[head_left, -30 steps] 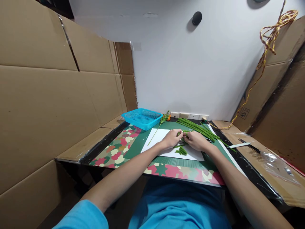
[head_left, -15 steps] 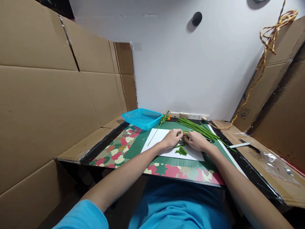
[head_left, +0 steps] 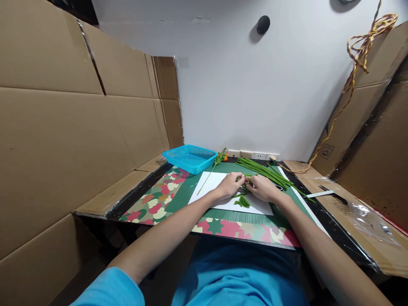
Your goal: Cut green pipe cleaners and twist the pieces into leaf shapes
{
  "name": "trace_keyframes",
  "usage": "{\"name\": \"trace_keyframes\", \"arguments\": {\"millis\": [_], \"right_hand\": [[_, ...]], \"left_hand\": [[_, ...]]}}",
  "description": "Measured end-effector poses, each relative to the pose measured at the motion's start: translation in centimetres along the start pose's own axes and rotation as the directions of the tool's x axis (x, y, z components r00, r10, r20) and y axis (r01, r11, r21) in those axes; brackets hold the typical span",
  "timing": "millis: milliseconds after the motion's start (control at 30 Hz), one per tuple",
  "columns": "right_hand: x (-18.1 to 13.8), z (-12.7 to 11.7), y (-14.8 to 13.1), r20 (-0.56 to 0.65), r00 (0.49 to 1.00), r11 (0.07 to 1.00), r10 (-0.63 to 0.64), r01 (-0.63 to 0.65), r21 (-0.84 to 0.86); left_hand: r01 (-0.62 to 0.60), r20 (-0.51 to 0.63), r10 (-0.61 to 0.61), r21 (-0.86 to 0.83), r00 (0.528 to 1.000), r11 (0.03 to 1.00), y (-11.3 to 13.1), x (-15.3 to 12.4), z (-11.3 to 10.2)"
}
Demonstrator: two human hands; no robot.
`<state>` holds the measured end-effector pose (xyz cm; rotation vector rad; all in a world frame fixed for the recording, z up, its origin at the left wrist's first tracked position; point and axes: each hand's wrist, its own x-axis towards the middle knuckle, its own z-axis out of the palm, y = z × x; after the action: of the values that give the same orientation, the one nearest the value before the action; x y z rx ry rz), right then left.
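My left hand (head_left: 230, 185) and my right hand (head_left: 259, 188) meet above a white sheet of paper (head_left: 204, 187), fingers pinched together. Between the fingertips is a green pipe cleaner (head_left: 250, 175), its shape mostly hidden by the hands. Just in front of them, several short green pipe cleaner pieces (head_left: 244, 201) lie on the paper. A dark object under the fingers is too small to make out. Beside my right hand a white loop (head_left: 279, 187), perhaps a scissors handle, shows partly. Beyond it lies a bundle of long green pipe cleaners (head_left: 264, 171).
A blue plastic basket (head_left: 191, 163) stands at the back left, next to an orange flower with a green stem (head_left: 219, 158). Power sockets (head_left: 247, 154) line the wall. At right are a utility knife (head_left: 339, 198) and a clear plastic bag (head_left: 371, 223). Cardboard walls (head_left: 95, 127) enclose the sides.
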<state>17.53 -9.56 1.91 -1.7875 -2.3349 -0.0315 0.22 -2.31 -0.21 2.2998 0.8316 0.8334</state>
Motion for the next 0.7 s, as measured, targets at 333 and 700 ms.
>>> {"name": "trace_keyframes", "arguments": {"millis": [333, 700], "right_hand": [[-0.09, 0.01, 0.00, 0.007, 1.000, 1.000, 0.008, -0.008, -0.009], [0.04, 0.10, 0.06, 0.005, 1.000, 0.999, 0.011, -0.011, -0.035]], "left_hand": [[0.002, 0.005, -0.002, 0.018, 1.000, 1.000, -0.03, 0.12, 0.02], [0.005, 0.005, -0.005, 0.010, 1.000, 1.000, -0.09, 0.12, 0.05]]}}
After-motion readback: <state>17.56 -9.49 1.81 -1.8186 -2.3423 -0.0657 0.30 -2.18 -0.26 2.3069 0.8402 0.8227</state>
